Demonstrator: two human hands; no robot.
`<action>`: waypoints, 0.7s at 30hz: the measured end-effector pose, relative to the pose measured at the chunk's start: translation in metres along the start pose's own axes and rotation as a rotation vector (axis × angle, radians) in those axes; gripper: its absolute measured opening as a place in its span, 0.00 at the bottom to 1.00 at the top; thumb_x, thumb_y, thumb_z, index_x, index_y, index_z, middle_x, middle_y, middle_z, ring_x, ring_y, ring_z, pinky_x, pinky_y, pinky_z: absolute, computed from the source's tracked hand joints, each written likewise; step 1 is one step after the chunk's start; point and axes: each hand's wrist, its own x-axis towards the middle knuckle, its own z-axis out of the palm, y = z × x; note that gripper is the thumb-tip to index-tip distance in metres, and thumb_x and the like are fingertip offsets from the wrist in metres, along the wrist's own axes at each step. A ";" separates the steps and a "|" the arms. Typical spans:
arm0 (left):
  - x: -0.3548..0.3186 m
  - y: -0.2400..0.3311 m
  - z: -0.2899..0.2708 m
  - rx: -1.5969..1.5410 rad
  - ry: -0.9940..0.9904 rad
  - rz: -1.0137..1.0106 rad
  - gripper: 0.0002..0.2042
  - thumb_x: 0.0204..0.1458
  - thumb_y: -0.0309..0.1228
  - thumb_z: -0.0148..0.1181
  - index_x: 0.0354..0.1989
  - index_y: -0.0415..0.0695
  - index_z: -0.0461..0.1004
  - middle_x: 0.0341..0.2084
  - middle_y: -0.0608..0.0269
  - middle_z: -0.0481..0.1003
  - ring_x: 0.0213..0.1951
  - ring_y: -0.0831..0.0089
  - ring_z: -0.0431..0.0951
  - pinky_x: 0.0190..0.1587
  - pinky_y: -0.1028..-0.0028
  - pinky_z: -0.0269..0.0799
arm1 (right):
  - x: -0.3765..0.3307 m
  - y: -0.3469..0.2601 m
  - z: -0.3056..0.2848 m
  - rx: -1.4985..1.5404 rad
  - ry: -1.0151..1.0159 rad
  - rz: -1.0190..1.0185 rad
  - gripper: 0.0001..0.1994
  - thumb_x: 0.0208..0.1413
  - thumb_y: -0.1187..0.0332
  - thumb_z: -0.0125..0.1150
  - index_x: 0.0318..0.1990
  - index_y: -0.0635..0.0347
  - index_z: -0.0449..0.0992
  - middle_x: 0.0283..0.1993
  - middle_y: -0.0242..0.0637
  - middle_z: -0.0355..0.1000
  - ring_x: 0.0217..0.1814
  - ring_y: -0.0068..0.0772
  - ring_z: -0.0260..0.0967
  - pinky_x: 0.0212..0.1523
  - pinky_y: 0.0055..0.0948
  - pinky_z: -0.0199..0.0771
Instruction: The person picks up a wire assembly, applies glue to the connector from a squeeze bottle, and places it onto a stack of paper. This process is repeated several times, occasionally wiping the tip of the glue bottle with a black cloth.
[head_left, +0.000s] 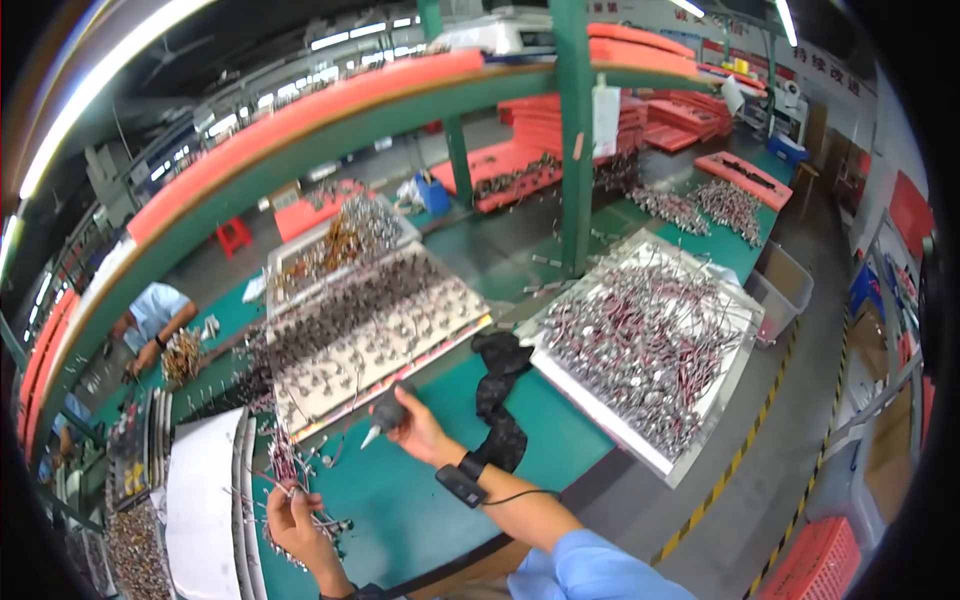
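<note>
My right hand [425,436] is wrapped round a dark, rounded squeeze bottle [391,410] whose pale pointed tip slants down to the left. Close to the bottle lies a foam board [340,385] set with rows of small metal parts with dark wires. Nearer me and to the left, my left hand [303,530] has its fingertips pinched on a small wired part [288,488], partly hidden by the fingers. A bundle of similar red-and-white wired parts [284,455] lies just beyond that hand on the green tabletop [400,520].
A crumpled black cloth [500,400] lies right of my right hand. Beyond it, a white tray [650,452] is heaped with wired metal parts. White boards [208,490] stand at the left. A green post [573,140] rises ahead. A co-worker's arm [172,325] shows at far left.
</note>
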 end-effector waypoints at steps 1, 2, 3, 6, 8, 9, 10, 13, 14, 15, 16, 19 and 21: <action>-0.002 0.002 0.004 -0.030 0.014 0.039 0.08 0.53 0.25 0.49 0.38 0.35 0.68 0.27 0.60 0.71 0.23 0.78 0.71 0.24 0.81 0.67 | 0.004 0.000 -0.004 -0.003 0.007 0.000 0.17 0.53 0.52 0.53 0.43 0.54 0.65 0.39 0.42 0.71 0.29 0.23 0.68 0.19 0.17 0.62; -0.008 0.007 0.003 -0.022 0.025 0.041 0.07 0.53 0.25 0.48 0.38 0.35 0.68 0.27 0.60 0.70 0.23 0.79 0.70 0.24 0.82 0.66 | -0.001 -0.001 -0.004 -0.023 -0.025 -0.013 0.17 0.53 0.52 0.53 0.43 0.54 0.65 0.39 0.42 0.71 0.29 0.23 0.68 0.19 0.17 0.62; -0.011 0.010 0.004 -0.015 0.035 0.041 0.07 0.53 0.25 0.48 0.38 0.36 0.68 0.26 0.61 0.70 0.23 0.79 0.70 0.23 0.82 0.66 | -0.006 -0.003 -0.005 -0.015 -0.046 0.027 0.17 0.53 0.52 0.52 0.42 0.54 0.65 0.39 0.41 0.71 0.28 0.22 0.67 0.19 0.17 0.61; -0.014 0.022 0.008 -0.021 0.039 0.049 0.07 0.53 0.26 0.48 0.38 0.36 0.68 0.26 0.61 0.70 0.22 0.80 0.70 0.23 0.82 0.65 | -0.019 -0.008 0.005 -0.019 -0.078 0.066 0.17 0.54 0.52 0.51 0.42 0.55 0.66 0.38 0.40 0.71 0.25 0.21 0.65 0.19 0.17 0.60; -0.012 0.025 0.011 -0.037 0.028 0.034 0.07 0.54 0.26 0.48 0.38 0.36 0.67 0.26 0.61 0.70 0.22 0.80 0.69 0.23 0.83 0.65 | -0.025 -0.012 0.011 -0.037 -0.071 0.073 0.18 0.54 0.52 0.51 0.42 0.56 0.66 0.38 0.39 0.71 0.23 0.19 0.62 0.18 0.17 0.59; -0.010 0.026 0.013 -0.041 0.025 0.039 0.07 0.54 0.26 0.48 0.38 0.36 0.67 0.26 0.61 0.70 0.22 0.80 0.69 0.23 0.83 0.65 | -0.027 -0.013 0.013 -0.039 -0.075 0.067 0.18 0.54 0.52 0.51 0.42 0.56 0.66 0.38 0.39 0.71 0.23 0.19 0.62 0.18 0.17 0.59; -0.007 0.027 0.013 -0.039 0.043 0.052 0.07 0.54 0.26 0.48 0.38 0.36 0.67 0.27 0.61 0.70 0.22 0.80 0.69 0.23 0.83 0.65 | -0.029 -0.013 0.015 -0.054 -0.066 0.069 0.18 0.54 0.52 0.51 0.41 0.56 0.66 0.38 0.39 0.71 0.23 0.19 0.62 0.18 0.17 0.58; 0.011 0.025 0.011 -0.039 0.063 0.068 0.08 0.54 0.27 0.47 0.38 0.36 0.67 0.29 0.61 0.70 0.22 0.80 0.69 0.23 0.83 0.65 | -0.030 -0.015 0.019 -0.081 -0.035 0.059 0.18 0.54 0.52 0.51 0.41 0.56 0.66 0.38 0.38 0.71 0.22 0.18 0.61 0.19 0.16 0.58; 0.018 0.017 0.003 -0.071 0.094 0.072 0.08 0.54 0.27 0.47 0.39 0.36 0.67 0.30 0.62 0.70 0.22 0.80 0.69 0.23 0.83 0.65 | -0.030 -0.015 0.019 -0.062 -0.025 0.063 0.18 0.54 0.52 0.51 0.41 0.56 0.66 0.39 0.38 0.71 0.22 0.19 0.61 0.19 0.16 0.58; 0.025 0.009 -0.005 -0.102 0.127 0.074 0.08 0.54 0.27 0.47 0.40 0.36 0.66 0.31 0.62 0.69 0.22 0.80 0.68 0.23 0.84 0.64 | -0.030 -0.014 0.018 -0.045 -0.012 0.069 0.18 0.54 0.52 0.51 0.41 0.56 0.66 0.39 0.39 0.71 0.23 0.19 0.61 0.19 0.16 0.58; 0.027 0.001 -0.012 -0.133 0.161 0.074 0.09 0.54 0.27 0.47 0.40 0.37 0.66 0.32 0.62 0.69 0.22 0.81 0.68 0.23 0.84 0.64 | -0.030 -0.012 0.017 -0.028 0.002 0.076 0.18 0.53 0.52 0.51 0.41 0.56 0.66 0.39 0.39 0.70 0.23 0.19 0.61 0.19 0.16 0.58; 0.027 0.021 -0.041 0.391 0.109 0.126 0.13 0.54 0.31 0.48 0.46 0.41 0.65 0.36 0.54 0.68 0.29 0.72 0.70 0.31 0.78 0.66 | -0.033 -0.015 0.014 0.002 0.050 0.047 0.19 0.53 0.52 0.52 0.42 0.58 0.65 0.39 0.39 0.70 0.25 0.22 0.63 0.21 0.19 0.60; 0.040 0.024 -0.049 0.651 0.083 0.145 0.16 0.53 0.33 0.49 0.49 0.43 0.64 0.39 0.51 0.68 0.32 0.68 0.71 0.34 0.75 0.67 | -0.027 -0.015 0.012 0.010 0.073 0.039 0.19 0.53 0.52 0.52 0.42 0.58 0.65 0.39 0.39 0.70 0.27 0.24 0.64 0.21 0.20 0.61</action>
